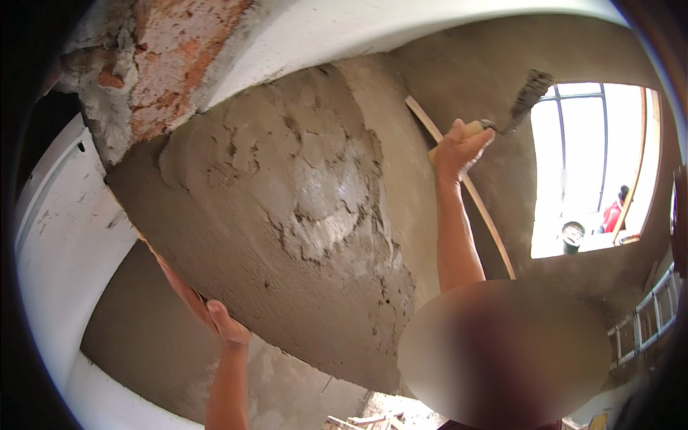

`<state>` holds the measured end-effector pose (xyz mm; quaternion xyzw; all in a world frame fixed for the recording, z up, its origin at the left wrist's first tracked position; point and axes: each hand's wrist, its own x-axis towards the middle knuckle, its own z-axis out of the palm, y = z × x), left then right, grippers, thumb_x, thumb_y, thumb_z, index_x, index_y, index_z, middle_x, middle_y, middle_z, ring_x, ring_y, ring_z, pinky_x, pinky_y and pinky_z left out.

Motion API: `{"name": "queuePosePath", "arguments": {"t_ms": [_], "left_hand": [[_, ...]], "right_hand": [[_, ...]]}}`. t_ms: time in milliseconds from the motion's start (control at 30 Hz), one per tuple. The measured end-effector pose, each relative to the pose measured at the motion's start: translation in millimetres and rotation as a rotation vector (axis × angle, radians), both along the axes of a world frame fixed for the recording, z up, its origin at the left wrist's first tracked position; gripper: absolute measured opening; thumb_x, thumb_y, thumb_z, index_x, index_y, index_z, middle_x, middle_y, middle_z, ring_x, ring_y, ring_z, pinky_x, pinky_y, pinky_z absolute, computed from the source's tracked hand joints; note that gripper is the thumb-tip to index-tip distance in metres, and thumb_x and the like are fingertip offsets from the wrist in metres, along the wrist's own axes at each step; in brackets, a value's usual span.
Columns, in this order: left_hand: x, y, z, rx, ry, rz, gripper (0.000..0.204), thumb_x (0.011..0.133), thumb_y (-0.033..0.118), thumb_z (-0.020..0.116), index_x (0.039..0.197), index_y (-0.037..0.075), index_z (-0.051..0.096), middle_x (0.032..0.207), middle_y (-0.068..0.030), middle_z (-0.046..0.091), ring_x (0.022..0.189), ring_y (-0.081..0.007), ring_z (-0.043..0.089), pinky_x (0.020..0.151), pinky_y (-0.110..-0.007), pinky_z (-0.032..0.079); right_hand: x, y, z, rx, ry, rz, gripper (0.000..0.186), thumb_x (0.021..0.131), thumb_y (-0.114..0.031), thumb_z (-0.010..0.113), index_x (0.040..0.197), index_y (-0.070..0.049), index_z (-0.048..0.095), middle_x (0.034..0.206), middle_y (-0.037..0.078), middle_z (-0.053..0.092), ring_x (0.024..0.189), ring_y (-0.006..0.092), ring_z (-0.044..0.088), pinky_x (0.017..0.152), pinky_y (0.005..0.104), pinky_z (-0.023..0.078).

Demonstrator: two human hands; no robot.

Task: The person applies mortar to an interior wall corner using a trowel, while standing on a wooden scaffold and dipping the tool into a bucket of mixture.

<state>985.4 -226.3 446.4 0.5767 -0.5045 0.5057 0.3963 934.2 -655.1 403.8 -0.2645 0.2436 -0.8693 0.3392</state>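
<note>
My right hand (pixel 459 152) is raised and closed around the pale handle of a trowel (pixel 530 94). Its blade points up and right, coated in wet grey mortar, close to the window's upper left corner. Lower left, my left hand (pixel 228 328) grips the edge of a thin brown wooden strip (pixel 180 288) with the thumb showing. That strip runs along the lower left edge of a mortar-covered wall face (pixel 236 208). Rough, wet lumps of mortar cover its upper and middle part, while the lower part is flatter. A blurred patch hides my right upper arm.
A long wooden batten (pixel 487 213) leans against the wall behind my right forearm. Exposed brick (pixel 175 68) juts out at top left. Right of the trowel is a barred window (pixel 584 158), with a bucket (pixel 572 235) and a person in red (pixel 613 215). A ladder (pixel 648 315) stands lower right.
</note>
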Motion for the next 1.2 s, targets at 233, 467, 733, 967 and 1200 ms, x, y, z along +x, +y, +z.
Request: {"name": "queuePosePath", "arguments": {"t_ms": [233,467,733,967,1200], "left_hand": [[1.0,-12.3,-4.9,-0.054,-0.021,-0.039,0.083,0.091,0.061,0.03,0.147,0.001,0.014,0.153,-0.015,0.014,0.141,-0.0293,0.016,0.112,-0.045,0.015],[23.2,-7.4,-5.1,-0.046,0.036,-0.1,0.085,0.09,0.057,0.039,0.147,0.0,0.012,0.153,-0.0163,0.012,0.141,-0.0285,0.014,0.112,-0.044,0.013],[19.0,4.5,-10.6,-0.049,0.113,-0.148,0.086,0.09,0.057,0.041,0.146,-0.002,0.012,0.153,-0.0164,0.011,0.141,-0.0263,0.012,0.112,-0.042,0.013],[17.8,-2.5,-16.9,-0.072,0.149,-0.205,0.087,0.09,0.055,0.043,0.146,-0.002,0.008,0.152,-0.0158,0.011,0.14,-0.0257,0.016,0.111,-0.041,0.017],[15.1,2.1,-10.6,-0.066,0.125,-0.102,0.082,0.09,0.051,0.042,0.146,-0.001,0.011,0.152,-0.015,0.013,0.139,-0.0253,0.018,0.11,-0.041,0.019]], "right_hand": [[169.4,-27.8,77.1,-0.092,0.517,0.294,0.027,0.081,-0.018,0.055,0.101,-0.001,0.055,0.093,0.023,0.059,0.089,0.0366,0.056,0.088,0.0457,0.043],[139.2,-58.2,-3.2,0.088,0.15,1.503,0.018,0.079,-0.026,0.05,0.072,-0.01,0.054,0.061,0.003,0.048,0.051,0.0179,0.048,0.046,0.0324,0.041],[141.4,-77.4,69.9,-0.041,-0.161,1.894,0.045,0.1,-0.037,0.027,0.099,0.001,0.049,0.064,0.003,0.051,0.049,0.0138,0.049,0.043,0.0273,0.047],[151.1,-98.2,121.9,-0.074,-0.092,2.12,0.041,0.099,-0.033,0.028,0.1,0.003,0.048,0.063,0.001,0.047,0.044,0.0085,0.043,0.034,0.0219,0.041],[115.4,-43.0,132.7,-0.109,0.122,2.258,0.031,0.095,-0.03,0.034,0.095,-0.002,0.046,0.06,-0.002,0.041,0.04,0.0064,0.036,0.031,0.0218,0.036]]}}
